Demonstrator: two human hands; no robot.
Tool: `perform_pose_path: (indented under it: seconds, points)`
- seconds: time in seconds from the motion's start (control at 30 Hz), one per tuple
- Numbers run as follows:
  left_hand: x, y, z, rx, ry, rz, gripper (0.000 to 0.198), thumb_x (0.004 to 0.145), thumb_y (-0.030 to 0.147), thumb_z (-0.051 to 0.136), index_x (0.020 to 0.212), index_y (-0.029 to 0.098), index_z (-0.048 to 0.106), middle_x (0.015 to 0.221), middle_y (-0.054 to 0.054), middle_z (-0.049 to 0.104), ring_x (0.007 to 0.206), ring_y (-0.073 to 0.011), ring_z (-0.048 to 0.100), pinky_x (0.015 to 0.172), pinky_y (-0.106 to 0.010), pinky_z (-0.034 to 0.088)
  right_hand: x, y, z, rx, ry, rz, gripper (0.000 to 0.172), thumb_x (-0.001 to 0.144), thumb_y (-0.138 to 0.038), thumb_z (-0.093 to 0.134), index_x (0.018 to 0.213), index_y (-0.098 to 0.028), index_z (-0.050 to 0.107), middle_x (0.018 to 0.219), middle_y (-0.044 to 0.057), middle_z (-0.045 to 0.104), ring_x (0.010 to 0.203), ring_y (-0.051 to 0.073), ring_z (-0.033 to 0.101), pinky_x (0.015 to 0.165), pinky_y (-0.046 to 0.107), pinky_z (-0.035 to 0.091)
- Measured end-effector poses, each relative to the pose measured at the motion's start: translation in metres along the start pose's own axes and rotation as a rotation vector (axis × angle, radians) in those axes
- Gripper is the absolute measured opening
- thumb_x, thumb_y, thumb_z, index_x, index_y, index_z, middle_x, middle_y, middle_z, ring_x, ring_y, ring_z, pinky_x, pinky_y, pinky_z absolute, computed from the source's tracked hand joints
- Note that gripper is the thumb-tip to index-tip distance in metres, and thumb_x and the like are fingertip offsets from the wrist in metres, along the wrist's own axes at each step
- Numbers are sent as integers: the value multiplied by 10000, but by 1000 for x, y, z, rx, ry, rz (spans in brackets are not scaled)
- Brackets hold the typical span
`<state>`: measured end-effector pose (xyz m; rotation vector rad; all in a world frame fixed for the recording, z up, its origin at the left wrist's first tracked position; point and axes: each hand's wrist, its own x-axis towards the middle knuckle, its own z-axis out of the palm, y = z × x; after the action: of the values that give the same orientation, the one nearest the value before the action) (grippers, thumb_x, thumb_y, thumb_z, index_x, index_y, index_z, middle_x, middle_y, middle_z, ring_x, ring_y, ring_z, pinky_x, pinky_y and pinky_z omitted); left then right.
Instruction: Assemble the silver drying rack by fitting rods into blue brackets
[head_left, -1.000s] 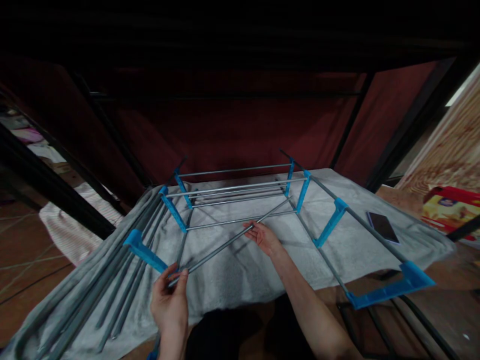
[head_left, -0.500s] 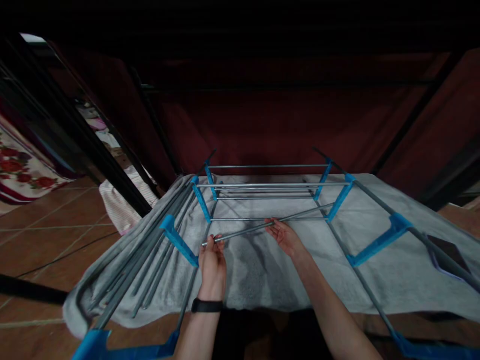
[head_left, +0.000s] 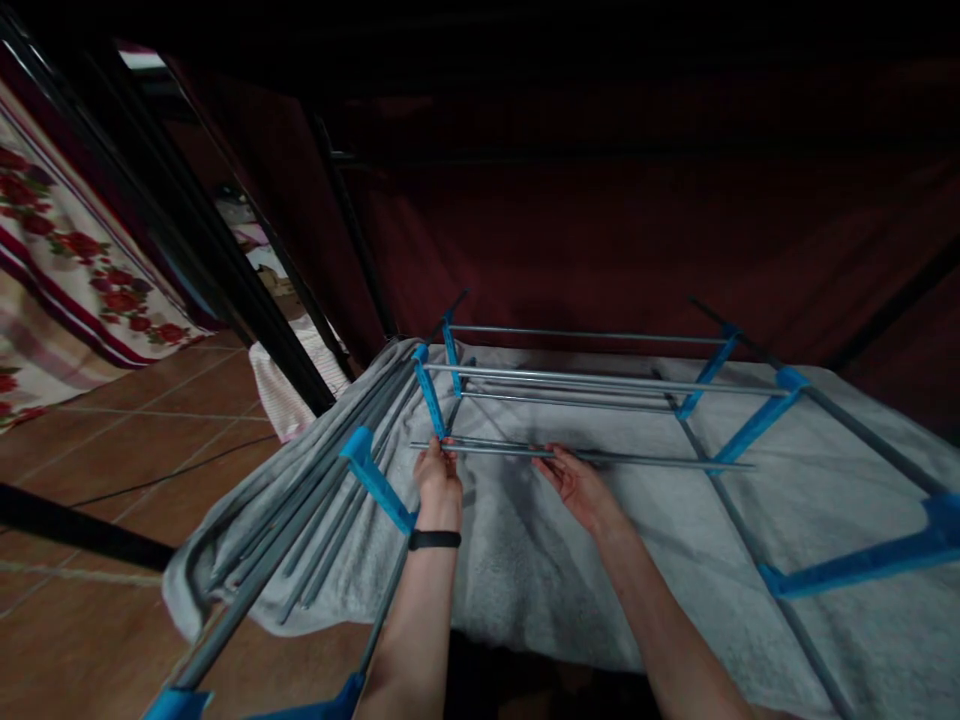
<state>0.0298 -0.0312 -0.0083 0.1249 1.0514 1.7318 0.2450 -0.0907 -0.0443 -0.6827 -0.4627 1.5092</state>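
A thin grey metal tube [head_left: 645,460] lies level across both my hands. My left hand [head_left: 439,480] grips it near its left end, close to a blue plastic bracket [head_left: 431,400]. Fingers of my right hand [head_left: 571,485] are closed round it near its middle. The tube's right end reaches just past a blue bracket [head_left: 754,430] on the right side. Around it stands a frame of grey tubes joined by blue brackets, with several cross tubes [head_left: 592,379] fixed at the far end.
Several loose grey tubes [head_left: 322,490] lie at the left of the grey blanket [head_left: 525,570]. Dark posts [head_left: 247,290] and a dark red cloth [head_left: 570,250] stand around. A flowered cloth [head_left: 112,280] hangs at the left above the tiled floor [head_left: 172,450].
The tube has swung from a slant to nearly level. My left hand has moved up and away with its end. The view has turned left.
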Motion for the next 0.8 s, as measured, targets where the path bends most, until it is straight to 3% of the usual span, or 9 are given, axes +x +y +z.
perform_pose_path:
  seconds: [0.17,0.33,0.53,0.8]
  points:
    - [2,-13,14,21,-133,-95,89,868,100,632,790,132,605,660,-2,652,508,-61,590,506,-154,490,11,-11,-14,13,160,-107,116,698,-163,804,790,-192,741,876,2,762,884,168,725,922,313,602]
    - [8,-17,21,9,-277,-161,49,832,81,677,859,111,648,730,-22,681,575,-71,635,577,-167,536,23,-9,-19,38,262,-231,124,683,-136,808,755,-206,734,884,7,763,916,181,725,929,346,603]
    - [19,-27,24,38,-252,-177,66,815,95,696,786,125,644,669,14,623,550,-66,612,594,-180,540,30,-2,-17,22,270,-282,128,674,-136,823,726,-211,733,888,-3,756,970,177,716,958,335,588]
    - [26,-28,27,41,-235,-262,108,856,62,615,787,135,656,711,-15,652,599,-91,651,604,-200,559,36,6,-15,-19,267,-280,118,700,-185,820,783,-217,742,906,12,756,1026,172,698,991,344,570]
